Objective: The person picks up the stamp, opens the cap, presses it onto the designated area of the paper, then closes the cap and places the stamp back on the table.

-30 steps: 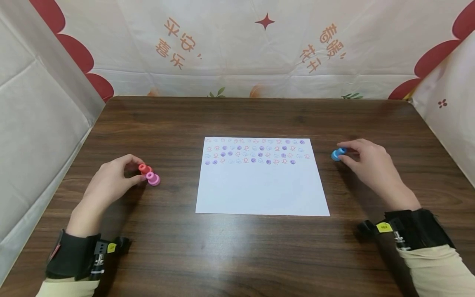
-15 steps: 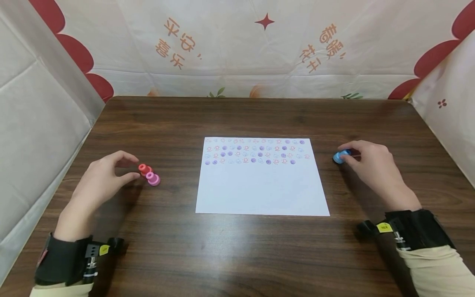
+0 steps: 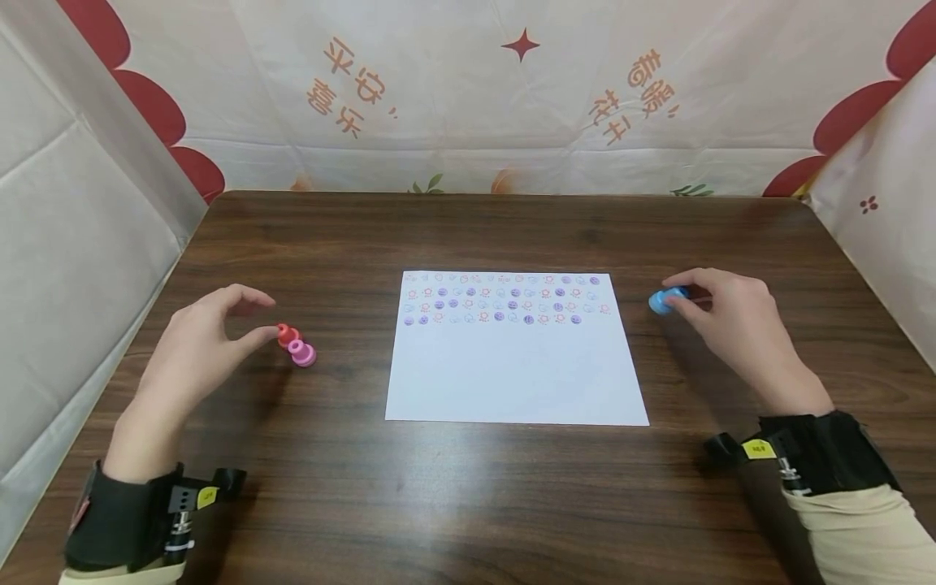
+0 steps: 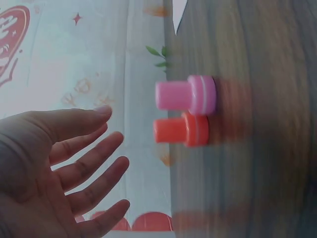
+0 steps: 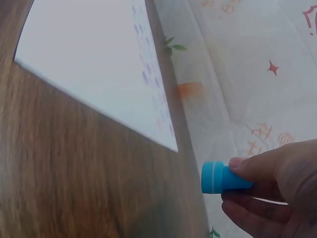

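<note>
Between thumb and fingers, my right hand [image 3: 731, 329] pinches a blue stamp [image 3: 665, 300] to the right of the paper. In the right wrist view the stamp [image 5: 214, 177] lies sideways, its wide end toward the paper. My left hand [image 3: 201, 345], fingers spread apart, holds nothing. It is just left of a red stamp [image 3: 287, 334] and a pink stamp [image 3: 302, 353], which stand side by side on the table. A gap shows between the left fingers [image 4: 106, 148] and both stamps in the left wrist view. The white paper [image 3: 512, 374] carries several rows of small red, blue and purple prints along its far part.
A dark wooden table [image 3: 468, 504] bears the paper and stamps. Behind it hangs a pale printed cloth [image 3: 468, 97], and another pale cloth [image 3: 73, 244] borders the left side. Each wrist wears a black strap with a small camera.
The left hand has drawn back to the left from the red and pink stamps, and its fingers have opened. The right hand still pinches the blue stamp, with only slight shifts.
</note>
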A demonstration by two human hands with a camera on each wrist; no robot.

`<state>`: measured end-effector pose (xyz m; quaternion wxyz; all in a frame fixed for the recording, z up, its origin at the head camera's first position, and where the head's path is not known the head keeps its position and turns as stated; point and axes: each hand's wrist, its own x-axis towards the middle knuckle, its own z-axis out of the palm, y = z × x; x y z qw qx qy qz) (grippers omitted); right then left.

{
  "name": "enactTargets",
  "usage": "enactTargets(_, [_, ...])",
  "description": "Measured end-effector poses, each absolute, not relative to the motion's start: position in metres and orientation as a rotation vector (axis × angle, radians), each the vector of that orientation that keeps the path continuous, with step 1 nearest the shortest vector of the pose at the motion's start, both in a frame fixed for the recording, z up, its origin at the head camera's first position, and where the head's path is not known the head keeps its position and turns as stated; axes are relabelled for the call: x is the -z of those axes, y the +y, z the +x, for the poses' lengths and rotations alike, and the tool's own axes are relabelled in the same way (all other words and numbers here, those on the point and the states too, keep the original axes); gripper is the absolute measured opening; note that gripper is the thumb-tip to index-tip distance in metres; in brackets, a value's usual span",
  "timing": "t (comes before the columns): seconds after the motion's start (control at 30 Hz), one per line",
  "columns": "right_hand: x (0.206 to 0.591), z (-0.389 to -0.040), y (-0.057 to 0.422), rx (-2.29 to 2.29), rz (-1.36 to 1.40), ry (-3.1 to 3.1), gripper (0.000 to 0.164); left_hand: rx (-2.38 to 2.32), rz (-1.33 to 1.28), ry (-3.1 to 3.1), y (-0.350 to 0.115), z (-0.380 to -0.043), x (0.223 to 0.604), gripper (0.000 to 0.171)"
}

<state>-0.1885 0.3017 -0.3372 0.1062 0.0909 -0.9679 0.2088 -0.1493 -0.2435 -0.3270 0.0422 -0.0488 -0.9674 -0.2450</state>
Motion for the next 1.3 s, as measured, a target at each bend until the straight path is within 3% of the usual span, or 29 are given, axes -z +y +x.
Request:
enactTargets(0.53, [0.313,-0.182,0.25,-0.76,0.348,-2.737,0.022,0.823,-0.31,-2.86,-0.18,-0.146,0.302,0.034])
enactTargets(1.3, [0.299,-0.172,0.186,-1.059,0.524,-2.649,0.023,0.847,-0.621,-2.797,-0.097,-0.153,0.31,0.036])
